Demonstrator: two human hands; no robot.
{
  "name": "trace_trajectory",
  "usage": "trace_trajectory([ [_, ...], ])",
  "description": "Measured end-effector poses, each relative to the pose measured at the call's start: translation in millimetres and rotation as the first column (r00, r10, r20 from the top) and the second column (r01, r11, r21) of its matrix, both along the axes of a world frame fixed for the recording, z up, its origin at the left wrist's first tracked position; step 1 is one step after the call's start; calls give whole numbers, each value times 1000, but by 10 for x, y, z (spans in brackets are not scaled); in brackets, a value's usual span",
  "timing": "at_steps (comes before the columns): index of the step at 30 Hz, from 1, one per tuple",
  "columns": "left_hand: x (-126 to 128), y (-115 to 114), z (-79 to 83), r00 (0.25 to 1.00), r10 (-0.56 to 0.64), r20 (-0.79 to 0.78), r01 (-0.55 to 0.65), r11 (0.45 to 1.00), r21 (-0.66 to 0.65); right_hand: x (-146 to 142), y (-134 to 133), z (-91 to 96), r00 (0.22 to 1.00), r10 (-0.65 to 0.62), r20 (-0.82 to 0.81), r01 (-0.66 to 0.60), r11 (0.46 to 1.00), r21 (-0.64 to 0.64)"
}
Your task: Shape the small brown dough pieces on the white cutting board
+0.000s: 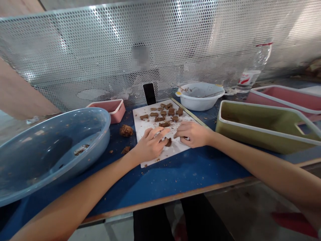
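On a white board [147, 157] lie several small brown blocks [171, 111] and loose crumbs. They look like an earthy, clay-like material, but I cannot tell exactly what. At the board's near half, my left hand [150, 145] has its thumb and bent fingers around a dark brown piece [169, 142], partly hidden by the thumb. Just to the right, my right hand [192, 134] is closed with its fingers curled down close to the board; whatever is under the fingertips is hidden. A brown lump [126, 130] sits left of the board, with a smaller lump [125, 150] nearer me.
A big blue basin [100, 134] stands left, with a pink container [120, 112] behind it. A phone [149, 93] leans against the perforated metal screen [105, 50]. Right are a white tub [200, 102], a green bin [250, 130], a pink bin [281, 97] and a plastic bottle [250, 75].
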State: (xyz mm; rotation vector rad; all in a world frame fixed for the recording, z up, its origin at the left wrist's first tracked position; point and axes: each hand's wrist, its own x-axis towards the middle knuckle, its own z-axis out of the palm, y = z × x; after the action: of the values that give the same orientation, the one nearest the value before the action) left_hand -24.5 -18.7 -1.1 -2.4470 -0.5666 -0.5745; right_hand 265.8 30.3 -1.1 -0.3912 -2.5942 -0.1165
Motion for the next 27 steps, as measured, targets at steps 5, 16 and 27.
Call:
trace_trajectory([
  [5, 18, -5, 15, 1000, -9, -6, 9, 998, 60, 3, 4, 16, 998, 19, 68, -26, 995, 96],
  [16, 25, -4, 11, 1000, -16, -6, 16, 997, 76, 0, 1, 18, 988, 21, 150, -31, 997, 70],
  [27, 41, -11, 41, 1000, -23, -7, 24, 994, 108, -30, -26, 22, 989, 26, 144, -35, 998, 54],
])
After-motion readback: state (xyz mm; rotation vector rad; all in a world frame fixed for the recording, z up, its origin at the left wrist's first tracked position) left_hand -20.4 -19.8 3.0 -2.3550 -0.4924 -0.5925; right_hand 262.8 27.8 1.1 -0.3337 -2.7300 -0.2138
